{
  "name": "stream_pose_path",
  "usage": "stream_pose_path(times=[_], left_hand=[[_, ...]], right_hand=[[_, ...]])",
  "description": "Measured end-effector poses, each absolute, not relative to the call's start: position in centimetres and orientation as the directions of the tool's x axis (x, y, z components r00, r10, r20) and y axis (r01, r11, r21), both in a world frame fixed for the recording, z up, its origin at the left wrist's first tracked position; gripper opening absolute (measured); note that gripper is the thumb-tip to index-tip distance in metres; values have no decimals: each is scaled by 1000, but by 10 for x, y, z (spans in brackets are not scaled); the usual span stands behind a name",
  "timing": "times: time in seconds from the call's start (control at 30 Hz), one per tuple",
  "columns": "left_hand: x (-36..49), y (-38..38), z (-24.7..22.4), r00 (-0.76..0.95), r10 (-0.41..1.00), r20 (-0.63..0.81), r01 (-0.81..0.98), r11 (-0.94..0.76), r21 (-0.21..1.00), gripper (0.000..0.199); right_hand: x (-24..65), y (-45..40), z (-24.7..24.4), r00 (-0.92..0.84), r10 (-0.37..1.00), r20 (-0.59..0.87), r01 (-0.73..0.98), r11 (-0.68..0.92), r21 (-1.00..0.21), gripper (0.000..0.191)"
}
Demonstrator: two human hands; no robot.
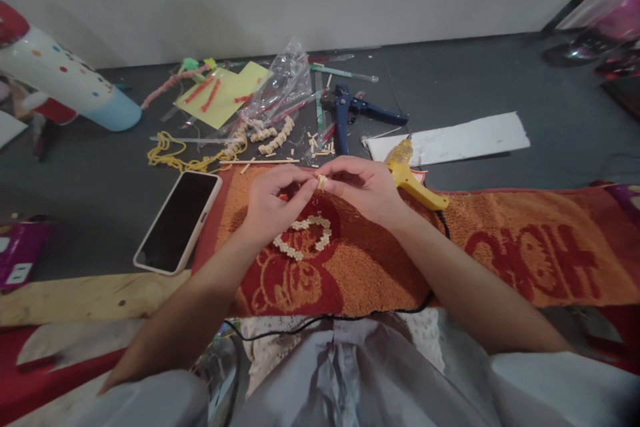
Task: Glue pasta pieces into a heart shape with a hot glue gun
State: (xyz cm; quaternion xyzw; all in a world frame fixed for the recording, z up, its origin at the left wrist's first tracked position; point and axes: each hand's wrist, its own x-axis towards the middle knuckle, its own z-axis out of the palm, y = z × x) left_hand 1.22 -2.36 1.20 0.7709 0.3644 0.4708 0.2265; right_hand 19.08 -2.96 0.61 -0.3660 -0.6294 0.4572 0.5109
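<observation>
My left hand and my right hand meet above the orange towel. Between their fingertips they pinch a small piece of short wooden sticks; its finer detail is too small to make out. Below them, a heart-shaped outline of short wooden pieces lies on the towel. Just right of my right hand rests a yellow glue gun, its nozzle end on a white strip of board. Loose cut stick bits are scattered beyond my fingers.
A phone lies at the left. Behind are yellow string, curved stick-piece chains, a plastic bag, yellow paper and a blue-handled cutter. A bottle stands far left. A black cable runs along the towel's front.
</observation>
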Motion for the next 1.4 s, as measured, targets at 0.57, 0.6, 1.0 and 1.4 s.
stream_pose_path(times=[0.57,0.6,1.0,1.4], left_hand=[[11,-25,6,390,620,681,605,-730,318,19],[11,-25,6,396,612,685,618,-729,294,20],[13,-26,11,336,681,650,562,-699,442,19],[13,-23,9,220,777,590,496,-610,618,7]], right_hand=[[187,-29,1,-219,942,255,-5,260,-966,20],[187,-29,1,-221,943,249,4,256,-967,20],[189,-27,4,-232,962,142,-91,123,-988,21],[190,-25,1,-190,968,165,8,170,-985,15]])
